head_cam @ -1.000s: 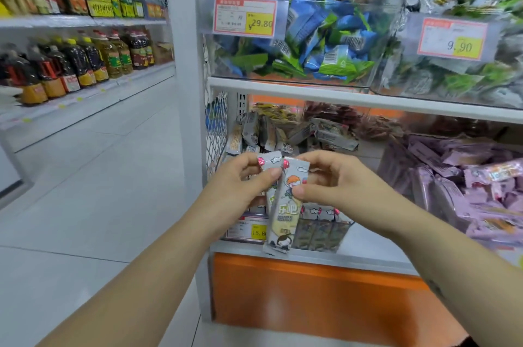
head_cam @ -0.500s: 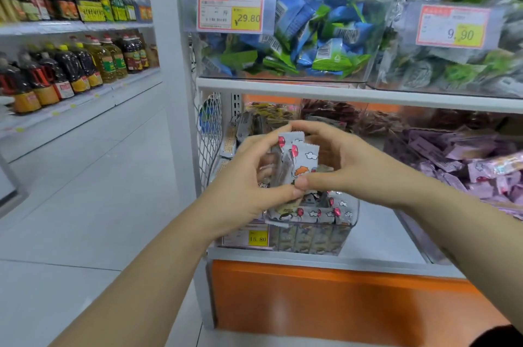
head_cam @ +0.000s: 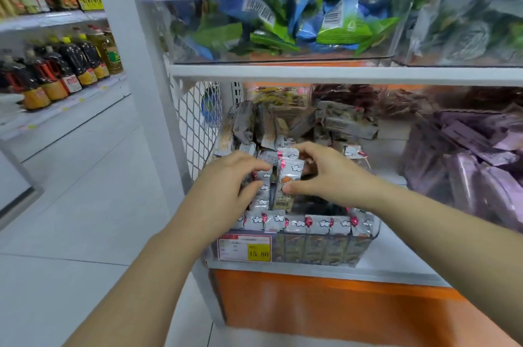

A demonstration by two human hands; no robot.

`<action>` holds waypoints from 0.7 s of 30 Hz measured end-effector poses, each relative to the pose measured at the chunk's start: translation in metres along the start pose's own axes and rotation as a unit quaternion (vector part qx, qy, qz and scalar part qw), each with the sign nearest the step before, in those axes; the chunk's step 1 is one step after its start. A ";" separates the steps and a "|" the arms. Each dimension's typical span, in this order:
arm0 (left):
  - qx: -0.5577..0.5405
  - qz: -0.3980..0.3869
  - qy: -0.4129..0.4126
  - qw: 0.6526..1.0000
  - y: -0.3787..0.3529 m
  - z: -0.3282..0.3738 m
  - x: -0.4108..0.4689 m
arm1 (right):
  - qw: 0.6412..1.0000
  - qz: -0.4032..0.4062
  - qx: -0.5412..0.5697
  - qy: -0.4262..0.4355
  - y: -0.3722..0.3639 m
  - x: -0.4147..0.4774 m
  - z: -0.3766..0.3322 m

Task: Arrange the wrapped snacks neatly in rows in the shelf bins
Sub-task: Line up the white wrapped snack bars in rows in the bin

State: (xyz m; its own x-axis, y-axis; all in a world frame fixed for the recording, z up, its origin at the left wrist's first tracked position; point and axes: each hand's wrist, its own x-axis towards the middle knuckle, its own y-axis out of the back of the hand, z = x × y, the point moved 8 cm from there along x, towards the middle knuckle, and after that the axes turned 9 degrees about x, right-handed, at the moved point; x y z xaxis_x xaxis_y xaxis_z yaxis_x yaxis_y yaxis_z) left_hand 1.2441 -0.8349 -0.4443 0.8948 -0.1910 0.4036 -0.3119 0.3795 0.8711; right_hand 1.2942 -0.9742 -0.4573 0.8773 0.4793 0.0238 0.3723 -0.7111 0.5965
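Observation:
A clear shelf bin [head_cam: 365,244] on the lower shelf holds grey wrapped snacks with cloud and balloon prints. A front row of snack packs [head_cam: 305,224] stands upright along its front wall. My right hand [head_cam: 325,176] pinches one upright snack pack [head_cam: 288,176] over the bin's left middle, thumb low on the pack and fingers curled over its top. My left hand [head_cam: 226,191] holds other packs [head_cam: 263,191] just left of it, with its fingers curled against them. Loose snacks [head_cam: 271,131] lie jumbled at the bin's back.
A price tag reading 15.80 [head_cam: 244,247] hangs on the bin's front. A bin of purple packs [head_cam: 475,154] stands to the right. Above, a bin of blue and green packs [head_cam: 311,6] sits on the upper shelf [head_cam: 339,74]. Oil bottles [head_cam: 62,69] line the left aisle shelves.
Both hands have moved forward and down into the bin with the snack packs. The view has come closer to the shelf.

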 end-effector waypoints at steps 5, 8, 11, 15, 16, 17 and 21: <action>0.035 -0.004 -0.030 0.999 -0.005 -0.002 0.002 | 0.994 -0.101 -0.025 -0.028 -0.029 0.011 0.013; 0.049 -0.017 -0.048 0.998 -0.007 -0.002 0.001 | 0.975 -0.183 0.053 -0.112 -0.034 0.011 0.024; 0.030 -0.004 -0.020 0.999 -0.001 -0.011 0.001 | 0.947 -0.233 0.138 -0.175 -0.035 0.010 0.030; 0.032 0.002 0.007 0.999 0.000 -0.019 0.000 | 0.971 -0.212 -0.053 -0.101 -0.038 0.016 0.031; 0.039 -0.001 0.005 0.999 -0.001 -0.018 0.000 | 0.972 -0.203 -0.083 -0.090 -0.039 0.016 0.030; 0.045 -0.003 0.002 0.999 -0.002 -0.016 0.000 | 0.972 -0.198 -0.089 -0.090 -0.040 0.016 0.030; 0.116 -0.026 -0.048 0.992 -0.008 -0.001 0.006 | 0.970 -0.206 -0.101 -0.076 -0.039 0.016 0.025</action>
State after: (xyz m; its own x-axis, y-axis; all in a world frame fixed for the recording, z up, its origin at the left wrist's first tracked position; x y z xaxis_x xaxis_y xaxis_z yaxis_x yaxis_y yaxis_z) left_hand 1.2518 -0.8384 -0.4491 0.8808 -0.2937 0.3715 -0.3410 0.1510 0.9279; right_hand 1.3013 -0.9516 -0.4998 0.7071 0.6094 -0.3587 0.6472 -0.3534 0.6754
